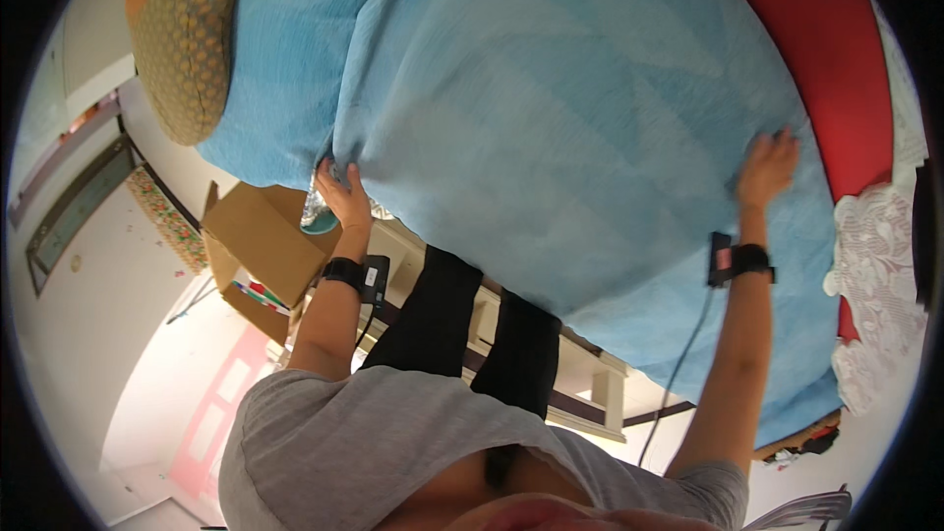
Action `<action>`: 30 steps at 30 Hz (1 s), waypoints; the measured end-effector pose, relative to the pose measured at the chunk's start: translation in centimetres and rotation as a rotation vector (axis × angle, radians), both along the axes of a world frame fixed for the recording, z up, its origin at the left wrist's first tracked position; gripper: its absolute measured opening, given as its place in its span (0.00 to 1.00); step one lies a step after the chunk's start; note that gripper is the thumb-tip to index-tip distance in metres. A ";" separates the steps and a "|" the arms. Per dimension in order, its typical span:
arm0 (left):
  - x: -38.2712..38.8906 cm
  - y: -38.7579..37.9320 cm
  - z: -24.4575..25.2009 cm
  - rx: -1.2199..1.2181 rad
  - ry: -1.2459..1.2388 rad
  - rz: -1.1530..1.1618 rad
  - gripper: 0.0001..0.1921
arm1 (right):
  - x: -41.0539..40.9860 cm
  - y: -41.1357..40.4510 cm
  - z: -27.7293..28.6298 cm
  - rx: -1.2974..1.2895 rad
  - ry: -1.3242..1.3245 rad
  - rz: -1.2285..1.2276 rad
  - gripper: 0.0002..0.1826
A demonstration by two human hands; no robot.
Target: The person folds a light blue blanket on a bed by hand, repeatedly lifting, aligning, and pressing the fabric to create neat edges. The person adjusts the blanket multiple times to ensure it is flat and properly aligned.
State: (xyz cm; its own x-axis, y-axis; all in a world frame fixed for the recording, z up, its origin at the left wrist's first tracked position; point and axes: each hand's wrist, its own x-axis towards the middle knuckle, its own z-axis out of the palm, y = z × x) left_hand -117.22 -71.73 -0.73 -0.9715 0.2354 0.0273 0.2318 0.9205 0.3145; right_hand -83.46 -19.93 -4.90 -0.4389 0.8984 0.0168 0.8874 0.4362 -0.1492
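A light blue patterned bed cover (531,125) lies over the bed before me, with a long fold on its left side. My left hand (344,195) is at the cover's near left edge, thumb and fingers about the folded corner, where some silvery patterned fabric (313,205) shows beneath. Whether the fingers pinch the cloth cannot be told. My right hand (768,168) rests on or just over the cover near its right side, slightly blurred, its fingertips towards the red fabric (848,88). Each wrist bears a black strap with a small device and a cable.
A yellow-dotted pillow (188,44) lies at the upper left. An open cardboard box (265,236) stands left of the bed. White lace fabric (877,273) hangs at the right, and a pale slatted frame (605,391) shows below the cover's near edge.
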 end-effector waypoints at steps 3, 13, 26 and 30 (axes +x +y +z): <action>-0.4 -1.6 -1.3 -0.045 -0.216 0.072 0.28 | -3.6 -6.4 0.9 -0.207 -0.148 0.046 0.49; -2.8 -5.8 -1.7 -0.200 -0.296 0.017 0.12 | -4.7 -4.7 1.3 -0.488 -0.244 -0.069 0.59; -2.4 -10.8 0.9 -0.130 0.148 0.187 0.24 | -5.5 -2.9 3.7 -0.349 -0.322 0.126 0.42; -4.0 -10.5 -0.9 -0.265 0.082 0.074 0.30 | -7.5 -1.5 4.5 -0.327 -0.591 0.258 0.25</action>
